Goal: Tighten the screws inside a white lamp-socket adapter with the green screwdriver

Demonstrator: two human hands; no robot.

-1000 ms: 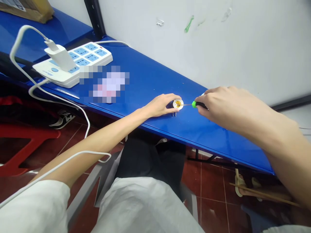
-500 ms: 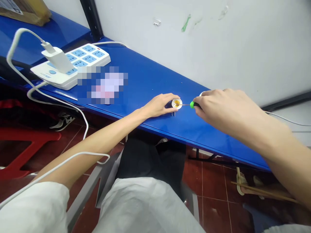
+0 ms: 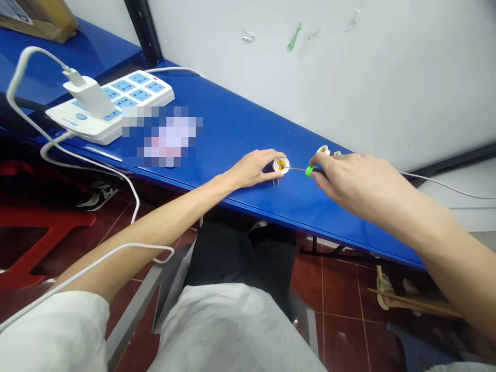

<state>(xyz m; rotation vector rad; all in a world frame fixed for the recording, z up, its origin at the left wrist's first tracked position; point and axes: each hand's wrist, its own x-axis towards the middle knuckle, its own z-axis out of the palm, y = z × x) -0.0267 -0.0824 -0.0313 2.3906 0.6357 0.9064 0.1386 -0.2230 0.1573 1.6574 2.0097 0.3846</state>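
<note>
My left hand [image 3: 258,168] grips a small white lamp socket [image 3: 286,161] between thumb and fingers on the blue tabletop. Brassy metal shows inside its round opening, which faces right, and two metal prongs stick out at its near side. In my right hand [image 3: 344,173] is a screwdriver [image 3: 310,171] with a green and black handle. Its thin shaft lies nearly level and the tip reaches into the socket's opening; the exact contact point is too small to make out. Just beyond my right fingers sits another white socket [image 3: 323,150], partly hidden by the hand.
A white power strip [image 3: 112,129] with a plugged-in charger [image 3: 91,97] stands at the left of the blue table [image 3: 232,124]. Beside it lies a pixelated patch [image 3: 172,137]. A white cable [image 3: 135,245] crosses my left forearm. The wall [image 3: 310,77] borders the far edge.
My right hand has lowered slightly and turned, uncovering the white socket behind it. The screwdriver's handle has dipped a little; its tip stays at the held socket. My left hand keeps its grip.
</note>
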